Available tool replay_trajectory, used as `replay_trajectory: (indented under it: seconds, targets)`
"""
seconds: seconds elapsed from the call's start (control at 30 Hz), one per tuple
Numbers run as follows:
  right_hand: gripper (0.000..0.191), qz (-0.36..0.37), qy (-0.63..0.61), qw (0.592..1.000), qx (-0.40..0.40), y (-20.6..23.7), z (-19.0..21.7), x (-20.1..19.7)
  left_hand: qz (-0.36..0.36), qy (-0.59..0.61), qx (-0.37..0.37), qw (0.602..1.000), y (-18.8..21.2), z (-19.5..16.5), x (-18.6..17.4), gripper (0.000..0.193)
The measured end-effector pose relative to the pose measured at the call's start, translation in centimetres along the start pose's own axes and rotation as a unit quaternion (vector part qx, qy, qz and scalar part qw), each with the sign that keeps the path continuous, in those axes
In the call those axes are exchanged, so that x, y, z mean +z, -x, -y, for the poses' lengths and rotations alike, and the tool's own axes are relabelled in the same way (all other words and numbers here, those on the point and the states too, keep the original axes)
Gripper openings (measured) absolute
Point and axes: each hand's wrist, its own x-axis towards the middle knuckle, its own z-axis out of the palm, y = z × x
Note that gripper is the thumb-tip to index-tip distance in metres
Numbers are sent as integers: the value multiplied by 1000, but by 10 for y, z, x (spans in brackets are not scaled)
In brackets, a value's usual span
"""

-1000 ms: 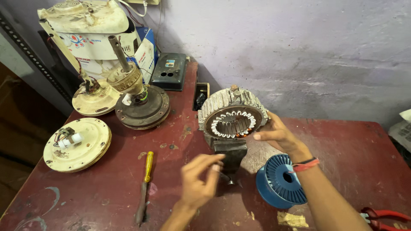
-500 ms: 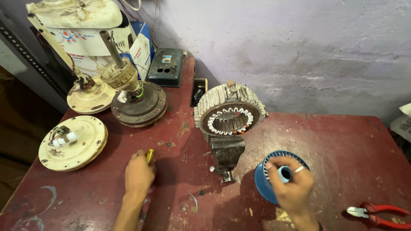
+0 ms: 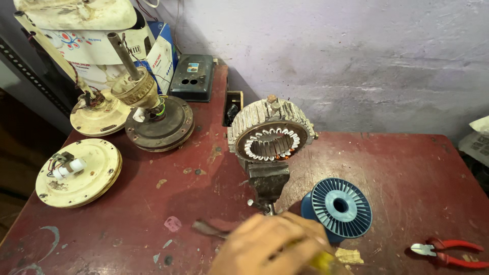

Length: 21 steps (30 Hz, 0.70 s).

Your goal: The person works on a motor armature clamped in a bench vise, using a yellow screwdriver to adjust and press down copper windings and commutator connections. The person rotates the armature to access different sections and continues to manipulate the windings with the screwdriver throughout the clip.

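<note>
Yellow-handled metal screwdriver [image 3: 254,239] sat clenched in my one visible hand [image 3: 270,247], shaft pointing left; the ribbed steel stator ring [image 3: 270,135] stood directly beyond it, clamped upright.

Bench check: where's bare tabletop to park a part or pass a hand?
Widest bare red top: right of the stator, behind the blue spool and pliers. A second patch lies between the cream cover, the vise and the near edge. The back left is crowded with a fan motor, housings and boxes. A hand fills front centre.
</note>
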Motion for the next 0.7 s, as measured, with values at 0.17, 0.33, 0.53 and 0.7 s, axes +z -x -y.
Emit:
replay_trajectory:
  seconds: [0.17, 0.33, 0.53, 0.7]
  targets:
    - [27, -76, 99, 992, -7, 5, -1, -22, -34, 59, 9, 998, -3, 3, 6, 25]
    - [13, -199, 218, 953, 66, 10, 11, -57, -106, 3, -139, 985, -9, 54, 23, 45]
    - [16, -221, 281, 934, -1, -12, 1, -44, -41, -33, -191, 980, -32, 104, 46, 50]
    - [14, -257, 287, 923, 14, -19, -4, -32, -40, -159, -136, 977, -30, 110, 54, 47]
